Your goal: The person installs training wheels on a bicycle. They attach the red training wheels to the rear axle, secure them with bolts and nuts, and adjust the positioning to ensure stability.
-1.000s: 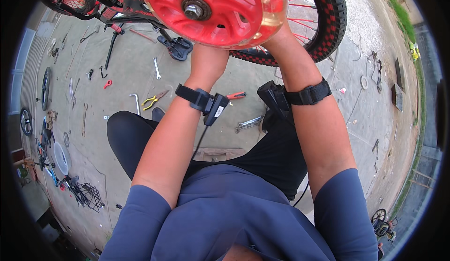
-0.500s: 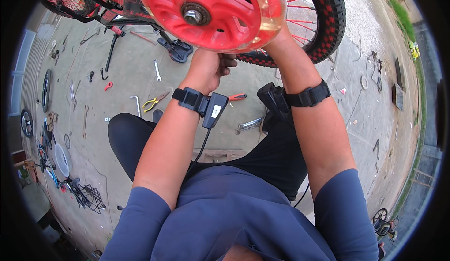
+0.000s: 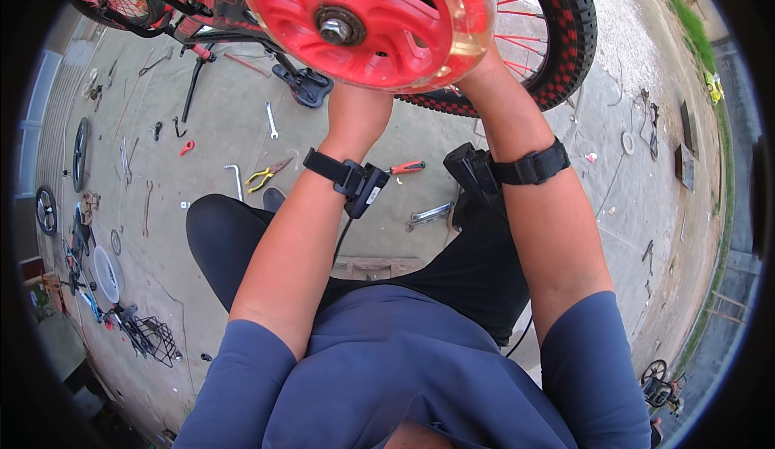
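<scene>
1. Left hand (image 3: 361,112) rolls back, fingers gone behind the red wheel (image 3: 387,54)!
2. Right hand (image 3: 481,68) reaches there too; two-handed work, it seems, but grips hidden: can't tell.
3. That wheel's up top, overlapping the checkered tyre (image 3: 571,45).

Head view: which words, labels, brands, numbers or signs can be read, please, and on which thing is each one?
No text here can be read.
Bicycle frame: red markings, too blurred.
Black left-wrist unit: small white label, too small.
Red wheel: no lettering I can make out.
</scene>
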Tool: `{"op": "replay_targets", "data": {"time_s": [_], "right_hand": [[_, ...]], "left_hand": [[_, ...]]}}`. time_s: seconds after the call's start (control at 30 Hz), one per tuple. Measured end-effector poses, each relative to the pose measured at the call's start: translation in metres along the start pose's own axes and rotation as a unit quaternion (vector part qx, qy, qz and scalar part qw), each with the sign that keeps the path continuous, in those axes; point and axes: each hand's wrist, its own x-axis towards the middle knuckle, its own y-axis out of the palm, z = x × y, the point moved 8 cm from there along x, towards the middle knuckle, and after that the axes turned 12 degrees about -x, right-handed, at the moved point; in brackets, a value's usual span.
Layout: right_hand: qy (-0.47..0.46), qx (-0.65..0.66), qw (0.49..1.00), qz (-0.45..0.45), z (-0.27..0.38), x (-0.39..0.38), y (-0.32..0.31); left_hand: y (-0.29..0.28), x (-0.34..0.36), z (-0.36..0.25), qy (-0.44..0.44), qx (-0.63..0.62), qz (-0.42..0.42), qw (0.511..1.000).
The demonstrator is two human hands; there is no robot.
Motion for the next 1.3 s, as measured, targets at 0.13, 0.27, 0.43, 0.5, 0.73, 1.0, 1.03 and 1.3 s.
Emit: {"op": "replay_targets", "data": {"time_s": [0.13, 0.27, 0.43, 0.5, 0.73, 1.0, 1.03, 1.3], "right_hand": [[0.060, -0.071, 0.995, 0.026, 0.008, -0.001, -0.009], [0.065, -0.070, 0.995, 0.032, 0.007, -0.001, -0.009], [0.073, -0.052, 0.995, 0.038, 0.008, -0.003, -0.009], [0.068, -0.059, 0.995, 0.031, 0.009, -0.002, -0.010], [0.071, -0.057, 0.995, 0.030, 0.011, -0.003, -0.010], [0.075, -0.075, 0.994, 0.024, 0.008, -0.004, -0.009], [0.075, -0.079, 0.994, 0.024, 0.007, -0.005, -0.009], [0.056, 0.005, 0.998, 0.011, 0.001, -0.007, -0.007]], "left_hand": [[0.017, -0.019, 0.024, -0.297, -0.311, -0.005, 0.903], [0.017, -0.010, 0.011, -0.157, -0.213, 0.011, 0.964], [0.012, -0.009, 0.011, -0.112, -0.126, 0.002, 0.986], [0.019, -0.018, 0.024, -0.269, -0.281, 0.004, 0.921], [0.006, -0.007, 0.010, -0.109, -0.147, -0.010, 0.983], [0.023, -0.015, 0.031, -0.274, -0.373, 0.008, 0.886], [0.023, -0.013, 0.030, -0.254, -0.357, 0.007, 0.899], [0.003, -0.006, -0.019, 0.224, 0.201, -0.023, 0.953]]}}
